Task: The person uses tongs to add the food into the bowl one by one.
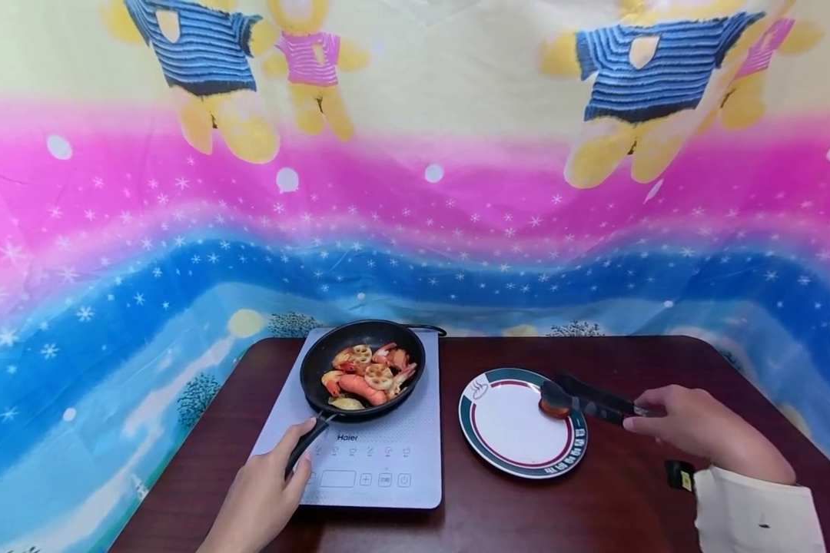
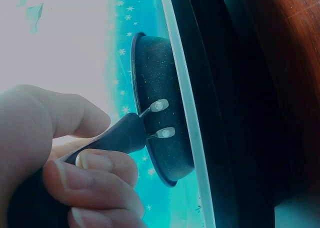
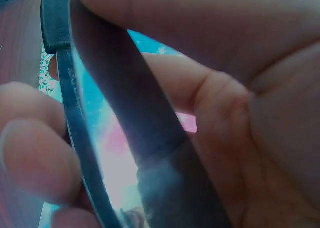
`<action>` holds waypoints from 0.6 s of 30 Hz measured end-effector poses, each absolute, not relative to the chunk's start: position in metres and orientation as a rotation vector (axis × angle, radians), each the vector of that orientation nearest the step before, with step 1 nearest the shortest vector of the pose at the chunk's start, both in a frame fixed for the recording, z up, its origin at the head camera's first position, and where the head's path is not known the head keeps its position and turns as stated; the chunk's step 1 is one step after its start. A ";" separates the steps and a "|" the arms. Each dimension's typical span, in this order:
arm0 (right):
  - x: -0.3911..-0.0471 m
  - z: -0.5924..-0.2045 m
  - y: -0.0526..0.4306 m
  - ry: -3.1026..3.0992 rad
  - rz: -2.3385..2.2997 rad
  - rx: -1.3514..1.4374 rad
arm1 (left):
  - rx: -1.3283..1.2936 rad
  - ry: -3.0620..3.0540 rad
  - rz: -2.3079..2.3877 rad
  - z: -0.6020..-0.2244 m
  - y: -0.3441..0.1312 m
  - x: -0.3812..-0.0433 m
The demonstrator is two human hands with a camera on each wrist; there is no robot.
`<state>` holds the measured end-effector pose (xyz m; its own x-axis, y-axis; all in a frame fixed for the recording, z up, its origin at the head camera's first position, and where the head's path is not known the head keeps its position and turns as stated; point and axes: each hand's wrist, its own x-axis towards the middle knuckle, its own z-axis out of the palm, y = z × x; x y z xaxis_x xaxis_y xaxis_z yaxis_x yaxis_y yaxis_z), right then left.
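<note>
My left hand [image 1: 266, 484] grips the black handle [image 2: 122, 133] of a frying pan [image 1: 321, 355]. The left wrist view shows thumb and fingers curled round it. In the pan lie orange-red shrimp [image 1: 361, 388] and lotus root slices [image 1: 379, 375]. My right hand [image 1: 685, 422] holds a pair of tongs [image 1: 598, 401] with dark tips, one arm on the thumb side and one on the finger side in the right wrist view. At the tong tips, over the right part of a white plate [image 1: 505, 430] with a green-and-red rim, is a small reddish-brown piece of food [image 1: 555, 412].
The pan sits on a white induction cooktop [image 1: 360, 495] with touch controls at its front. A black cord [image 1: 432, 329] shows behind it. A small black object [image 1: 679, 475] lies by the right sleeve. Behind the brown table [image 1: 526, 522] hangs a printed cloth [image 1: 415, 207].
</note>
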<state>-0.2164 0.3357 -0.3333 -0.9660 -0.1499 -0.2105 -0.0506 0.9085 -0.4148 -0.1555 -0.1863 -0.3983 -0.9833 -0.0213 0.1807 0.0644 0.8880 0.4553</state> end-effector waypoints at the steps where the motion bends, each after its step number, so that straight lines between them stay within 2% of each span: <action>1: -0.216 -0.334 0.336 2.828 -0.609 -0.137 | -0.033 -2.877 -0.705 -0.398 -0.186 -0.156; 18: -0.221 -0.343 0.305 2.823 -0.608 -0.128 | -0.032 -2.874 -0.712 -0.398 -0.186 -0.156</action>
